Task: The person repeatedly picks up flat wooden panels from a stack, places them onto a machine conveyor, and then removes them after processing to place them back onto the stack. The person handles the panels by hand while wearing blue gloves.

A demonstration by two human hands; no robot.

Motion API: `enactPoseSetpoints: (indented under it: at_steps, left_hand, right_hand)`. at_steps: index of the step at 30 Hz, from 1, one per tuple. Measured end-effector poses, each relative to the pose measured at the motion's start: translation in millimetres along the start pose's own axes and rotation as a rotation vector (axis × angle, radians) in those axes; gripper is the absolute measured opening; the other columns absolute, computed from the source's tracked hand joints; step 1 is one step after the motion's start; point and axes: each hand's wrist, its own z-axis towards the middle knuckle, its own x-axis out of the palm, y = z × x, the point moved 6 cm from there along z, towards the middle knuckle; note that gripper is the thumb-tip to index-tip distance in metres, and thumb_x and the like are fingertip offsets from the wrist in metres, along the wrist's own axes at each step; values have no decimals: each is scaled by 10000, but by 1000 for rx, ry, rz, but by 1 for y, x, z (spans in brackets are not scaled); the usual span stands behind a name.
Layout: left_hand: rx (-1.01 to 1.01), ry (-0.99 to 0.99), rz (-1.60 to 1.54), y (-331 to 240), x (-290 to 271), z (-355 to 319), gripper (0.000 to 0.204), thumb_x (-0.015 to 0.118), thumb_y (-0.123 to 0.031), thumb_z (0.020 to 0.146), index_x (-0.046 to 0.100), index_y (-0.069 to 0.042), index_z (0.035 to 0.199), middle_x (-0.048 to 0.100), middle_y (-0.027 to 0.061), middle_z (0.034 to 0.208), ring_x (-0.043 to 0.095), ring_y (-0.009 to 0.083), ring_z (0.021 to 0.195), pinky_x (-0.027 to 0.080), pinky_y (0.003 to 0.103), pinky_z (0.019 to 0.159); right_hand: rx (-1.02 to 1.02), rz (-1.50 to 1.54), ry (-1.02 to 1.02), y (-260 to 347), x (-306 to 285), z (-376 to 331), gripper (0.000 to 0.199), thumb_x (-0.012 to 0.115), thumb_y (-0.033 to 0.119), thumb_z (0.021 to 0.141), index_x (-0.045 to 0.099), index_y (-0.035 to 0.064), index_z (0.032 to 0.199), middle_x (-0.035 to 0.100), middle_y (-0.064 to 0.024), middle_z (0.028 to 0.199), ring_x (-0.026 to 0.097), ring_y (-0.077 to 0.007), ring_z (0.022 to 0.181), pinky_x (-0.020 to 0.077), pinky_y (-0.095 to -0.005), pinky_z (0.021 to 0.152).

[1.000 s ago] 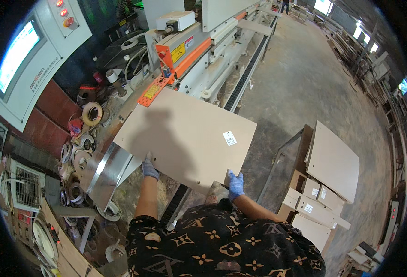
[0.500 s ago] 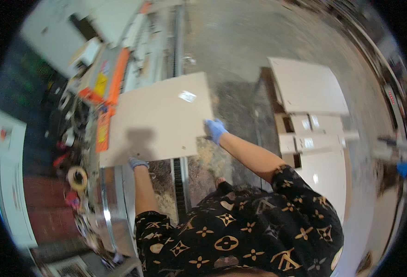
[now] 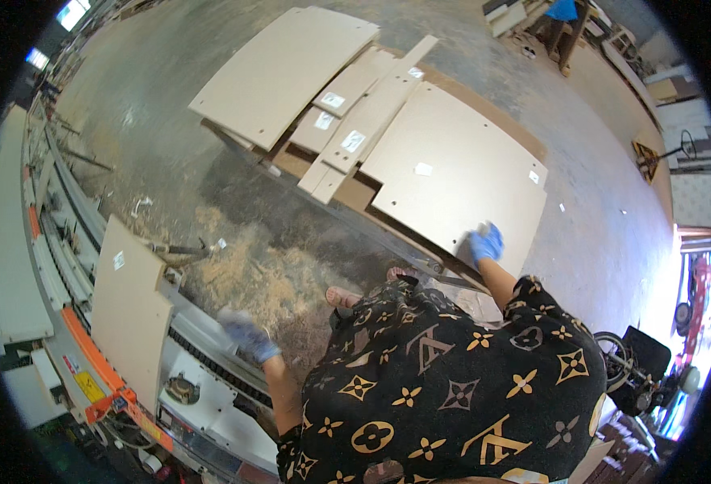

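My right hand [image 3: 485,242], in a blue glove, is over the near edge of a large beige board [image 3: 460,169]; its fingers look loosely spread, and I cannot tell if they press on the surface. My left hand [image 3: 246,335], in a grey-blue glove, hangs in the air beside the machine rail and is smeared by motion. Left of it a beige panel [image 3: 129,298] with a white label lies across the machine bed [image 3: 210,395], apart from both hands.
On the low stack beside the large board are another broad board [image 3: 291,73] and narrow labelled strips [image 3: 367,121]. The machine's orange guard [image 3: 85,339] runs along the left. Sawdust [image 3: 246,270] covers the floor near my feet. A wheeled vehicle [image 3: 613,359] stands at the right.
Both hands have let go of the labelled panel, which stays on the machine. My view has turned right, and my right hand has moved over to the board stack.
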Motion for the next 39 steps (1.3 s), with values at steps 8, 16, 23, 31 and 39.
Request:
enactPoseSetpoints:
  at_steps: [8,16,23,31,39]
  left_hand:
    - [-614,915,-381,-69,267,-127,634,626,-189,850,290,-120,1383,405,105,1351,446,250,1186,400,395,943]
    - [-915,928,-406,-114,387,-168,679,608,-252,871,218,-150,1417,365,137,1364,446,310,1167,454,442,932]
    - [-810,949,-529,-127,333,-197,302,661,-244,817,538,-110,1059,577,44,939,566,175,756,536,311,617]
    - [-655,680,-582,-155,171,-184,394,657,-193,807,540,-86,1168,584,14,959,555,108,732,520,224,560]
    - [-570,103,-661,-76,-17,-133,410,609,-229,850,514,-113,1232,586,28,1051,586,132,831,525,280,670]
  right_hand:
    - [431,738,5,-184,34,36,1003,762,447,680,228,-38,1377,409,-227,1333,436,-343,1195,372,-407,986]
    - [315,1038,21,-210,62,61,946,762,433,691,286,-98,1313,499,-240,1196,554,-307,983,508,-423,783]
    - [602,1218,218,-247,52,57,616,477,531,853,478,75,1267,537,-121,1237,544,-269,991,425,-438,705]
    - [262,1302,388,-167,29,39,576,424,446,902,423,34,1306,482,-102,1322,487,-269,1122,397,-447,882]
    - [32,957,689,76,65,-13,588,462,455,889,426,29,1293,439,-107,1347,430,-253,1167,322,-465,969]
